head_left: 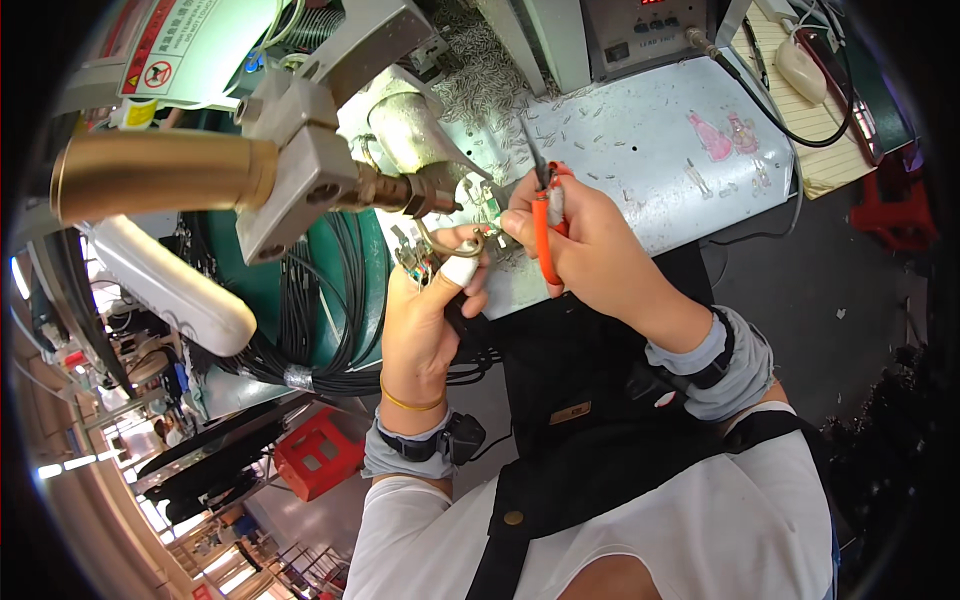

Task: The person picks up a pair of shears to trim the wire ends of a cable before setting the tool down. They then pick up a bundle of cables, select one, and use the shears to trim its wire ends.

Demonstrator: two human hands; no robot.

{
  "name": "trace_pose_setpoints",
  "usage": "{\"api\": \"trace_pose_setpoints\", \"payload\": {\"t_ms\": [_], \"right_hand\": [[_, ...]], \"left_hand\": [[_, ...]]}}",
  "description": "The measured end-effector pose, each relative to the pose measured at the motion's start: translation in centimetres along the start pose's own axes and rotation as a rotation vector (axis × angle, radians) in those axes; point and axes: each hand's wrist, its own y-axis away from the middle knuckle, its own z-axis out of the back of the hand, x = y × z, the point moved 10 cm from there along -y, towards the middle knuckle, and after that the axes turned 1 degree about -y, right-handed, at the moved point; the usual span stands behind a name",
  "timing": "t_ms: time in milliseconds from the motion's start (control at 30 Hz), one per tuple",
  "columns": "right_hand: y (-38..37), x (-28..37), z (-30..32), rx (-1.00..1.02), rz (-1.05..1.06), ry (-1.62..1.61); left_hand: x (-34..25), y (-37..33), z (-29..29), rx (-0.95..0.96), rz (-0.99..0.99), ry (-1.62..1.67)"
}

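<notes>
Pale metal tabletop (pixel 690 165) spans the upper middle of my head view. Black cables (pixel 345 290) lie bundled on the green surface left of it. Gold cylinder (pixel 160 175) on a grey block juts in from the left, its narrow end reaching in above my left hand. Grey control box (pixel 650 40) stands at the top edge; red stool (pixel 315 455) sits on the floor, lower left. White elongated housing (pixel 185 285) slants below the cylinder.

My right hand (pixel 590 240) is closed round orange-handled cutters (pixel 545 240), blades up and away from me, while thumb and forefinger come to the small green board (pixel 487 207). My left hand (pixel 425 320) is curled, pinching small wired parts (pixel 412 252); white wrap (pixel 460 268) on its thumb. Hands are close together, just under the cylinder's narrow end; I can't tell if they touch, or which fingers bear the board. Smallest: loose metal pins (pixel 480 65), heaped at the top, strays scattered over the tabletop.
</notes>
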Motion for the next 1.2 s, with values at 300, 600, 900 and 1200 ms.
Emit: {"api": "trace_pose_setpoints", "payload": {"t_ms": [300,600,900,1200], "right_hand": [[3.5,3.5,0.0,0.018,0.289,0.106],[6.9,5.2,-0.8,0.090,0.502,1.032],[10.5,8.6,7.8,-0.503,0.378,0.661],[6.5,-0.7,-2.2,0.303,-0.164,-0.040]], "left_hand": [[0.0,4.3,-1.8,0.032,-0.159,-0.387],[2.6,5.5,-2.7,0.191,0.065,-0.433],[2.5,5.8,-3.2,0.200,-0.022,-0.319],[5.2,6.4,-5.4,0.282,0.114,-0.386]]}}
